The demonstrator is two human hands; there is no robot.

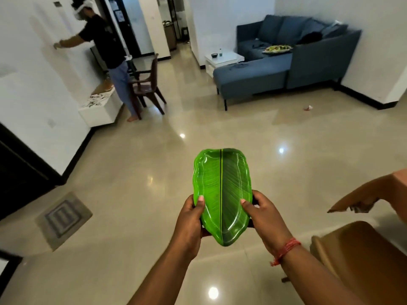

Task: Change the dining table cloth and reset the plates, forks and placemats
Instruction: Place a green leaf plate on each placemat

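A green plate [222,186] shaped like a banana leaf is held level in front of me, above the shiny floor. My left hand [190,223] grips its left edge with the thumb on top. On the opposite edge my right hand [264,219] grips the same way. Something dark shows under the plate between my fingers; I cannot tell what it is. No table, fork or placemat is in view.
A brown chair [361,256] stands close at the right, with a brown edge [374,190] above it. A blue sofa [286,62] fills the far right corner. A person [110,47] stands by a dark chair [147,84] at the far left wall. A small mat [62,219] lies left.
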